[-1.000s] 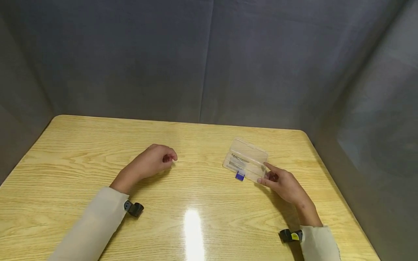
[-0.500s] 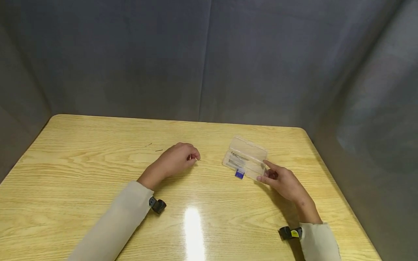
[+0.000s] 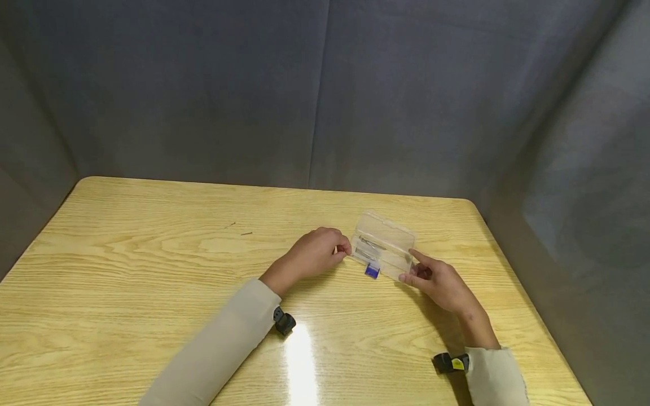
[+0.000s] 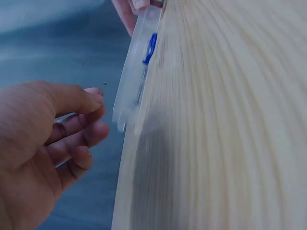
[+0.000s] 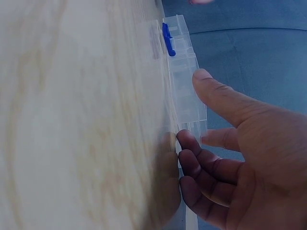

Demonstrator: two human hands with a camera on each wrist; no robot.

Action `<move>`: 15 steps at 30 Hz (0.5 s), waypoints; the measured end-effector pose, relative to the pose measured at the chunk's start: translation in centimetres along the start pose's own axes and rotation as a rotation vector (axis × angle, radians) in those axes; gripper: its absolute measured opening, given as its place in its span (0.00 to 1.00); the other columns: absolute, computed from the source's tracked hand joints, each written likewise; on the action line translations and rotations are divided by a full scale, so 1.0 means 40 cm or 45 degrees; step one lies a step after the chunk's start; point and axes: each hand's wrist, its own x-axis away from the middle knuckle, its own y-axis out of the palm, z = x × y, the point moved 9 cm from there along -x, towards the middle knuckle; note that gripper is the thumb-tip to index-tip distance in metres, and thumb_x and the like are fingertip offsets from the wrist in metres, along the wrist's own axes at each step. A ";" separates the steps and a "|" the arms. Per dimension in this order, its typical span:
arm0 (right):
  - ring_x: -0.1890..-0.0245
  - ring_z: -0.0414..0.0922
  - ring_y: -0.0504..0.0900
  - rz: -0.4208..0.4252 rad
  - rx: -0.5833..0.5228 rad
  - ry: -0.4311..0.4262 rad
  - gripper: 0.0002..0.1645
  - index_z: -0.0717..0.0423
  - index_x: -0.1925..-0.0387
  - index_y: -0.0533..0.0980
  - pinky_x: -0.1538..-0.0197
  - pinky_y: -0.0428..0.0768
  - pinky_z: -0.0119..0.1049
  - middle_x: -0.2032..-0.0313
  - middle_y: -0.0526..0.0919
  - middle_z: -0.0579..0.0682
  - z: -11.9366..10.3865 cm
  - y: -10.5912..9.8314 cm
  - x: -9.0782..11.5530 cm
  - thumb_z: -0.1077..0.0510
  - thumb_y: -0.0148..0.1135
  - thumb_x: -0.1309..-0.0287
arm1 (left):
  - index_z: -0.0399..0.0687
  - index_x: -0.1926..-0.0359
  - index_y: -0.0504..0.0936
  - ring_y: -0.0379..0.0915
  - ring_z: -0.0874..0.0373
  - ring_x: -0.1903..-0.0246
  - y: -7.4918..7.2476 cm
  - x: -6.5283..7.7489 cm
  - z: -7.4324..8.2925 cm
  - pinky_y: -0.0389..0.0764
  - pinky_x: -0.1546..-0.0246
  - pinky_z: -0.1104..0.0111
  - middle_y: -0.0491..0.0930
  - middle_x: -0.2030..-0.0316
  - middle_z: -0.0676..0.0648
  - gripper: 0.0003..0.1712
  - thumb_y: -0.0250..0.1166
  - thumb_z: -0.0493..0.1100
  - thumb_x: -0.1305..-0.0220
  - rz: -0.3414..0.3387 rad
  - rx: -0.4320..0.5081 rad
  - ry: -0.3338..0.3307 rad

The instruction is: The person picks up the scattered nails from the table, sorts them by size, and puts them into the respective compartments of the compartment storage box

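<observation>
Leftmost, we noted two thin pieces (image 3: pixel 246 233) lying loose on the table (image 3: pixel 152 293). Next, the left hand (image 3: pixel 320 251) pinched a small metal piece (image 4: pixel 104 84) between thumb and finger, tip protruding, presumably for fine control, just beside the clear box (image 3: pixel 393 261). The box lay open, slender metal items (image 3: pixel 372 243) in its left part, blue latch (image 3: pixel 372 271) towards us. The right hand (image 3: pixel 439 285) gripped its right end, likely steadying it.

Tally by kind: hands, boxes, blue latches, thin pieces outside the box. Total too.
Hands: 2, left hand and right hand
Clear box: 1
Blue latch: 1
Thin pieces outside the box: 3, two on the tabletop, one pinched by the left hand
Total: 7
</observation>
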 end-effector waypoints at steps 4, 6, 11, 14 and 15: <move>0.65 0.47 0.74 -0.005 -0.009 0.000 0.44 0.70 0.27 0.63 0.63 0.74 0.35 0.62 0.80 0.50 0.000 0.002 -0.001 0.51 0.69 0.33 | 0.47 0.58 0.89 0.75 0.58 0.62 0.013 -0.022 0.023 0.76 0.51 0.61 0.83 0.62 0.54 0.08 0.63 0.37 0.27 0.055 0.022 0.030; 0.65 0.46 0.74 -0.004 -0.012 0.001 0.44 0.70 0.27 0.63 0.63 0.74 0.35 0.62 0.80 0.50 0.001 0.003 -0.001 0.51 0.69 0.33 | 0.47 0.58 0.89 0.75 0.59 0.63 0.018 -0.033 0.030 0.75 0.51 0.61 0.82 0.63 0.54 0.07 0.63 0.38 0.27 0.074 0.038 0.028; 0.66 0.46 0.74 0.018 -0.012 0.000 0.42 0.71 0.28 0.64 0.64 0.74 0.35 0.63 0.80 0.50 0.001 -0.004 -0.001 0.52 0.70 0.34 | 0.48 0.57 0.89 0.75 0.59 0.61 0.032 -0.064 0.048 0.76 0.53 0.63 0.83 0.62 0.54 0.07 0.64 0.38 0.27 0.088 0.038 0.014; 0.67 0.46 0.74 0.026 -0.021 -0.009 0.42 0.71 0.28 0.65 0.65 0.74 0.34 0.64 0.80 0.50 0.001 -0.005 -0.001 0.53 0.70 0.34 | 0.49 0.56 0.90 0.76 0.60 0.60 0.048 -0.083 0.059 0.77 0.55 0.65 0.83 0.60 0.55 0.08 0.63 0.39 0.27 0.064 -0.006 0.019; 0.67 0.46 0.74 0.026 -0.025 -0.013 0.42 0.71 0.28 0.65 0.65 0.74 0.34 0.65 0.80 0.50 0.000 -0.004 0.000 0.53 0.70 0.34 | 0.50 0.56 0.90 0.76 0.60 0.59 0.054 -0.088 0.063 0.77 0.56 0.66 0.83 0.60 0.55 0.08 0.63 0.39 0.27 0.055 -0.025 0.023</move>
